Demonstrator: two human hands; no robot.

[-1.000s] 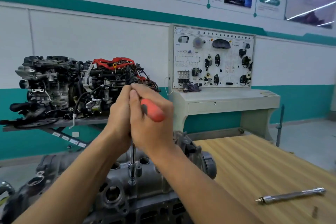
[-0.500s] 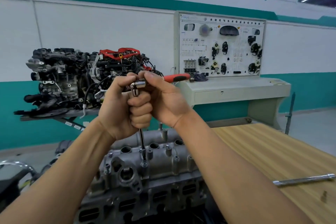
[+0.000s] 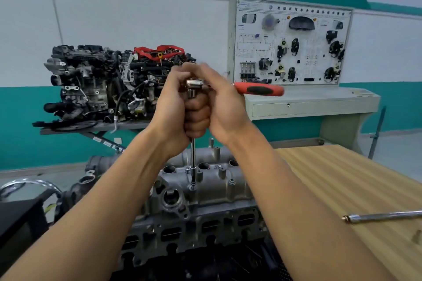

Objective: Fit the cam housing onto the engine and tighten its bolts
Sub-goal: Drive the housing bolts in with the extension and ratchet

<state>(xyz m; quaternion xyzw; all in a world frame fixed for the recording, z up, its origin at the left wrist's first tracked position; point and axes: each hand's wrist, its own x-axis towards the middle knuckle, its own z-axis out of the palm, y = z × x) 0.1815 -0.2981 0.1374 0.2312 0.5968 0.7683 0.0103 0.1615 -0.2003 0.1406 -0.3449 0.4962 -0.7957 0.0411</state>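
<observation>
The grey cast cam housing [image 3: 219, 183] sits on top of the engine [image 3: 194, 228] in front of me. A ratchet with a red handle [image 3: 259, 89] stands over it on a long steel extension [image 3: 193, 162], whose socket rests on a bolt [image 3: 192, 187] near the housing's left end. My left hand [image 3: 178, 107] grips the upper part of the extension just under the ratchet head. My right hand [image 3: 221, 102] holds the ratchet at the head end of the handle, which points right. Other bolts [image 3: 231, 182] stand along the housing.
A wooden table [image 3: 342, 180] lies to the right with a loose steel bar [image 3: 383, 216] on it. Behind stand a display engine on a stand [image 3: 114, 82] and a white electrical training board on a grey console [image 3: 292, 43]. A dark box [image 3: 18, 219] sits at the lower left.
The red handle swung from pointing toward me round to the right. My view dropped, so the housing and the socket on its bolt show more fully.
</observation>
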